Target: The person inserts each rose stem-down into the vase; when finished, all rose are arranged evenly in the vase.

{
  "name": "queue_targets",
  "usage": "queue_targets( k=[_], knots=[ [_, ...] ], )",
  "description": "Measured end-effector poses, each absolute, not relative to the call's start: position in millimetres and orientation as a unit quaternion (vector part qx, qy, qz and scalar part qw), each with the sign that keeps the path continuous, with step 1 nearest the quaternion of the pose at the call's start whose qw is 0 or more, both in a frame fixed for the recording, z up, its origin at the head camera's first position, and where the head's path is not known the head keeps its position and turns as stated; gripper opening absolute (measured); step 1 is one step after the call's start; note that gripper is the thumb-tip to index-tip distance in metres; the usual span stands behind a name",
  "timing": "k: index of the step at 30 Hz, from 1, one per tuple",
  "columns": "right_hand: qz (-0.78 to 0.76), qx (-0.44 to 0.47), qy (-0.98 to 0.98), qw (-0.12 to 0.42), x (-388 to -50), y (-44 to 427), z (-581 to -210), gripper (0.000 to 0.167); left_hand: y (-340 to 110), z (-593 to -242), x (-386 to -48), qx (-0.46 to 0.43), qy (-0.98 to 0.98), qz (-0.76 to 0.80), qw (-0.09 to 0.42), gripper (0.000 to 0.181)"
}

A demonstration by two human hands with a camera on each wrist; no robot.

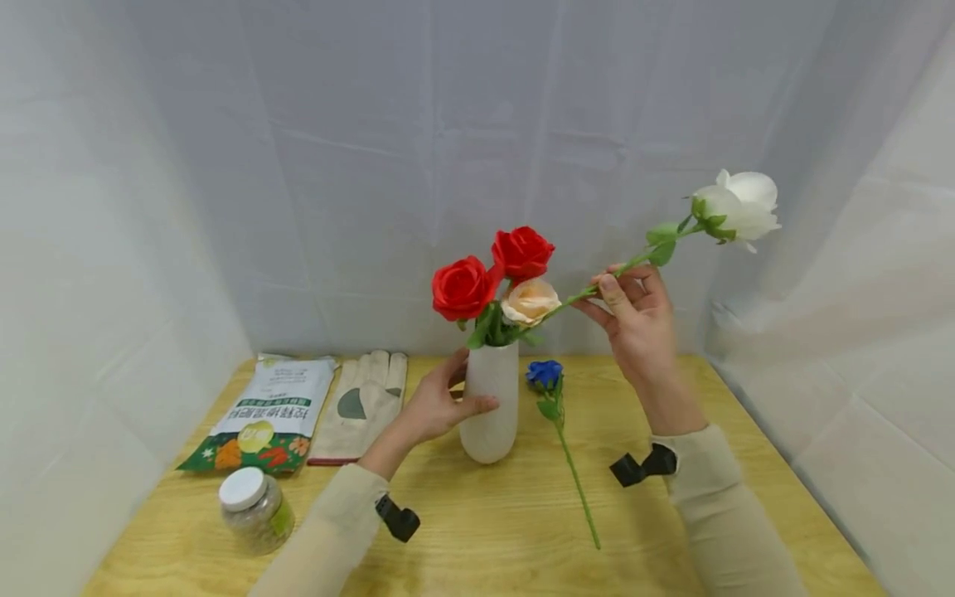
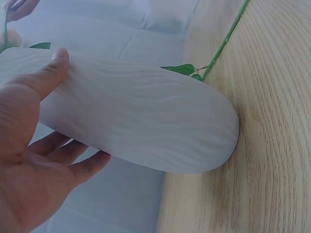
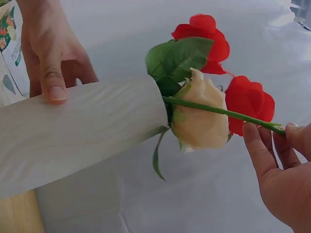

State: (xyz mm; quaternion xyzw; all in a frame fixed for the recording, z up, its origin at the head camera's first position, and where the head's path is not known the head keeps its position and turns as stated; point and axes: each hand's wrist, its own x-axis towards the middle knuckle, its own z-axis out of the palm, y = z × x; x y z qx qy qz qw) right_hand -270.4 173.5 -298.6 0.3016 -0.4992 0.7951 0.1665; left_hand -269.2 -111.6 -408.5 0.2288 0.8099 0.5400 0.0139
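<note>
A white vase (image 1: 489,406) stands on the table, gripped at its side by my left hand (image 1: 436,402), thumb across the front. Two red roses (image 1: 464,288) and a peach rose (image 1: 530,302) rise from its mouth. My right hand (image 1: 637,319) pinches the green stem of a white rose (image 1: 739,207), which slants up to the right. In the right wrist view that stem (image 3: 214,110) crosses in front of the peach rose (image 3: 201,116), and its lower end is at the vase mouth, the tip hidden.
A blue rose (image 1: 545,374) lies on the table (image 1: 477,531) right of the vase. To the left are a fertilizer bag (image 1: 272,410), pale work gloves (image 1: 366,406) and a lidded jar (image 1: 257,510). White sheeting (image 1: 343,166) hangs behind and at both sides.
</note>
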Motion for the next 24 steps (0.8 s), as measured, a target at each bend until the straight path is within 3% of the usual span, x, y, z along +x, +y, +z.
queue_targets(
  k=[10,15,24],
  knots=[
    [0.754,0.343,-0.529,0.184,-271.1,154.5,-305.8,0.020,-110.8,-408.1,-268.6,0.226,0.807,0.545,0.020,0.102],
    [0.692,0.317,-0.622,0.185,-267.7,144.8,-313.5,0.007,-109.5,-407.3,-268.6,0.223,0.809,0.543,0.019,0.101],
    [0.617,0.242,-0.725,0.188,-263.5,130.7,-325.6,0.012,-106.5,-408.7,-270.8,0.226,0.813,0.537,0.008,0.093]
  ],
)
